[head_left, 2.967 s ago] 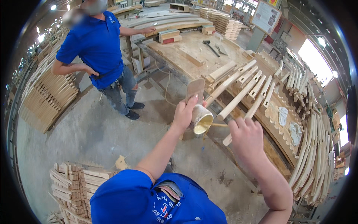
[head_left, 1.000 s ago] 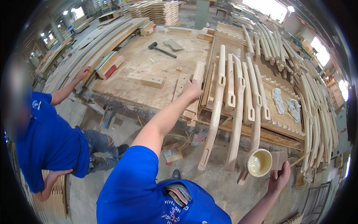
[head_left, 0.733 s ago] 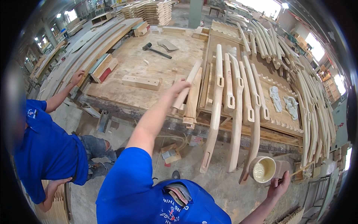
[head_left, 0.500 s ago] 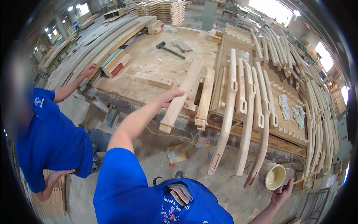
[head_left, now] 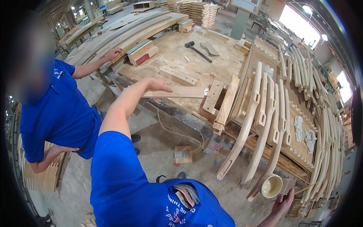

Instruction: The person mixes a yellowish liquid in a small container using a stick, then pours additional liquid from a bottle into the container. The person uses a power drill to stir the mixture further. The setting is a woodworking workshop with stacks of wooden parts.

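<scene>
My left hand point(head_left: 157, 85) grips a flat wooden board point(head_left: 177, 92) over the surface's point(head_left: 170, 56) near edge; my right hand point(head_left: 283, 202) holds a glue cup point(head_left: 271, 186), low right. Best keep the cup level.

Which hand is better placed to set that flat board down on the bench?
Left. The left hand already grips the flat board over the workbench. The right hand is low by the floor, holding a cup of pale liquid.
</scene>
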Action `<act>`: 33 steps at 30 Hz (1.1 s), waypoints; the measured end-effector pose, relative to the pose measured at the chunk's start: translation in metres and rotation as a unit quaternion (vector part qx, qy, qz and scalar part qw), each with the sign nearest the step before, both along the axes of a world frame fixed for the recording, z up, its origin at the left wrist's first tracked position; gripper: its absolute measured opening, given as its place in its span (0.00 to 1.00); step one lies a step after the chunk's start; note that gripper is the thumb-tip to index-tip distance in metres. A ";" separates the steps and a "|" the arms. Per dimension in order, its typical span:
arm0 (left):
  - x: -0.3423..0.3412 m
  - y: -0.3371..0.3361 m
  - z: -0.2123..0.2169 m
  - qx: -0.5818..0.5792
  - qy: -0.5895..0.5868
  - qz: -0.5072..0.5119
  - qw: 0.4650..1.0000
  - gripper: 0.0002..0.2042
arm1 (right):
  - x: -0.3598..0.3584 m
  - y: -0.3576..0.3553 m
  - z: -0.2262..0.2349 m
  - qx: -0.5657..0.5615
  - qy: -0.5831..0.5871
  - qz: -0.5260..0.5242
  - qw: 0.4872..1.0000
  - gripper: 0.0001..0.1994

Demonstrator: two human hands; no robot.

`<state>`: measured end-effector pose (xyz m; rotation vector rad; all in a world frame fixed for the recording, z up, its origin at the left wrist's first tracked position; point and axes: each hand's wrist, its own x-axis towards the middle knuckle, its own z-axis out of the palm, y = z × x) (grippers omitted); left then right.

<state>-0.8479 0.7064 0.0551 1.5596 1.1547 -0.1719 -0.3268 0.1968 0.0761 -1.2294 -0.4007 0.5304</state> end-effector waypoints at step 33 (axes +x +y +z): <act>0.236 -0.031 -0.086 0.122 -0.196 0.028 0.973 0.41 | -0.058 -0.031 0.004 -0.004 0.125 -0.087 0.988 0.15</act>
